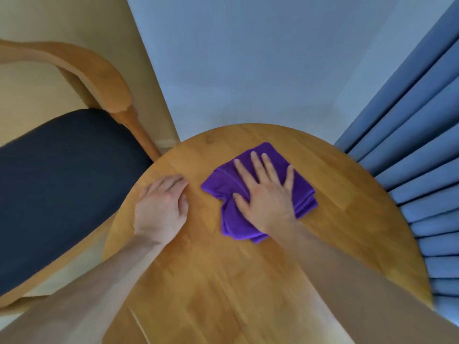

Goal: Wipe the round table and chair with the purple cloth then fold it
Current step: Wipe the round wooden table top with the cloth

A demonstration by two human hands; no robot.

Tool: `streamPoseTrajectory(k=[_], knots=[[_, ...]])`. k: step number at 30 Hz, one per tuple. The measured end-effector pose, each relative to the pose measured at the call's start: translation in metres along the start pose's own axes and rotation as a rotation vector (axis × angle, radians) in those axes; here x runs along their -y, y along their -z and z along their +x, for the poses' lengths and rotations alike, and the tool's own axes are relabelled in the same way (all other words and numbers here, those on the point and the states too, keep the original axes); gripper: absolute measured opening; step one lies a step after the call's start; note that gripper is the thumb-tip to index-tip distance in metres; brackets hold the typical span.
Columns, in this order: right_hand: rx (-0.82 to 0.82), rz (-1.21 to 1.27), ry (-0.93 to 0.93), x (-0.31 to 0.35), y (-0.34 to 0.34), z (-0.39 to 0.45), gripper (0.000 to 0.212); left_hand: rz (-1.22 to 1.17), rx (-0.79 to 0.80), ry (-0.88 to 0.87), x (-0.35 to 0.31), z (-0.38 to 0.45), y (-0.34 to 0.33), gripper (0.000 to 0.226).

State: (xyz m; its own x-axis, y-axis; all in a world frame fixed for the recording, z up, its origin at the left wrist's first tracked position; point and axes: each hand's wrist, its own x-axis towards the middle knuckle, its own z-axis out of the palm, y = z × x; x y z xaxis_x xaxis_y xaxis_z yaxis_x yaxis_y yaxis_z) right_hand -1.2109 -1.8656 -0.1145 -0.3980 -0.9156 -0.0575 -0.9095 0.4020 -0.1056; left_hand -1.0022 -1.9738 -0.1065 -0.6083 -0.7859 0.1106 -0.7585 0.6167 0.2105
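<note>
At centre frame, the right hand presses flat, fingers spread, on the cloth atop the counter; the left hand, fingers loosely curled and holding nothing, rests left of it.

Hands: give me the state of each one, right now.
Left hand: holds nothing, fingers loosely curled, rests on the round table.
Right hand: open, fingers spread flat, presses the purple cloth against the table.

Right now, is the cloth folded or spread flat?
Folded: the cloth shows stacked layers at its edges under the right hand.
</note>
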Motion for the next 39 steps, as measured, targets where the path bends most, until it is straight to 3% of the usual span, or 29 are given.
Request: streamPoseTrajectory(k=[5,10,15,21,26,31,39], knots=[[0.005,0.011,-0.290,-0.052,0.010,0.045,0.071,-0.067,-0.071,-0.027,0.007,0.002,0.002,0.042],[0.022,0.020,-0.374,-0.026,0.008,0.104,0.069,-0.105,-0.035,-0.011,0.016,0.007,0.016,0.032],[0.044,0.000,-0.139,0.046,0.005,0.127,0.067,-0.420,0.125,0.134,0.038,0.019,0.038,0.032],[0.052,0.002,0.178,0.141,-0.007,0.087,0.070,-0.340,-0.235,0.218,0.076,0.022,0.061,0.028],[0.072,-0.009,0.301,0.167,-0.013,0.037,0.066,-0.228,-0.195,0.211,0.084,0.020,0.065,0.022],[0.066,-0.013,0.246,0.112,-0.008,0.025,0.060,-0.178,-0.136,0.206,0.076,0.016,0.054,0.025],[0.059,-0.028,-0.339,-0.107,0.021,0.002,0.066,-0.161,0.005,0.097,0.038,0.017,0.037,0.035]])
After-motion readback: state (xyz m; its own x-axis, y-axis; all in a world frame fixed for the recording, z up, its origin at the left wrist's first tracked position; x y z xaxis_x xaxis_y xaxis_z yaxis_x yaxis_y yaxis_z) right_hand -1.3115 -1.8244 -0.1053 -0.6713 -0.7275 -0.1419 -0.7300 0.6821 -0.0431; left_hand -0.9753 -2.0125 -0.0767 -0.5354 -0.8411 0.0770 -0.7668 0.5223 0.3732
